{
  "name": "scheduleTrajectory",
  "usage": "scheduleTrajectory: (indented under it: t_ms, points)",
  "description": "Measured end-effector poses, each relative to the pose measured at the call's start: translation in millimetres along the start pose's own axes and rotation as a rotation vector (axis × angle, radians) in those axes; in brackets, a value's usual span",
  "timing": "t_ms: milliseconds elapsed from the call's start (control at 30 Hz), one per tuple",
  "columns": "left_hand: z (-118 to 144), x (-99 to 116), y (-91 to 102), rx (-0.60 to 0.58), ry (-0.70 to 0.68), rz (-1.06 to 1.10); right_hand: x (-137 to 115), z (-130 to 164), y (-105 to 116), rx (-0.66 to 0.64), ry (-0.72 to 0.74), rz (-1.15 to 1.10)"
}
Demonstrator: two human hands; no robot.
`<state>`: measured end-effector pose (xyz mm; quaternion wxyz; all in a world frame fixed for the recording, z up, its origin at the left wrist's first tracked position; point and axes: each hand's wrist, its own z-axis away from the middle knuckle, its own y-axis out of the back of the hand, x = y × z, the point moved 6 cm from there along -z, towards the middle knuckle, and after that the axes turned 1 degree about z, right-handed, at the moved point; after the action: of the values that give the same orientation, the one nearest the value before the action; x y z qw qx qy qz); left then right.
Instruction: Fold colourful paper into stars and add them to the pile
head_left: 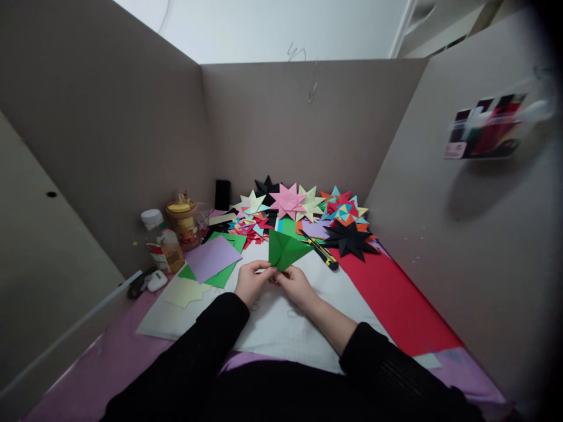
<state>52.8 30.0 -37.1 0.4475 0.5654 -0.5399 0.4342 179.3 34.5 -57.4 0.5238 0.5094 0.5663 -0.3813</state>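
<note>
A folded green paper piece [285, 249] stands up from the white sheet [281, 328] at the middle of the desk. My left hand [250, 282] and my right hand [295, 285] pinch its lower corner from either side, fingertips almost touching. Both arms wear black sleeves. Behind the green piece lies a heap of finished paper stars [303, 211] in pink, pale green, black and mixed colours.
A yellow-black utility knife [322, 252] lies right of the hands. Purple [213, 258], green and pale yellow sheets lie at left, a red sheet [396, 299] at right. A jar [185, 223], a bottle [163, 243] and a white earbud case [156, 281] stand far left. Cardboard walls enclose the desk.
</note>
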Motion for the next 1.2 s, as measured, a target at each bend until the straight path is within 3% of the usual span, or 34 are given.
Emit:
scheduleTrajectory:
  t_ms: [333, 700, 967, 1200]
  points:
    - [-5, -18, 2.2, 0.111, 0.131, 0.244, 2, -3, -4, -0.031, 0.042, -0.003]
    - [-4, -12, -7.4, -0.045, 0.17, 0.259, 3, 5, -7, -0.198, -0.201, -0.05]
    - [-13, -15, 13.9, 0.14, 0.161, 0.3, 7, 10, -11, -0.271, -0.337, -0.096]
    - [-3, -11, -11.2, -0.15, 0.216, 0.254, 8, 8, -9, -0.292, -0.329, -0.08]
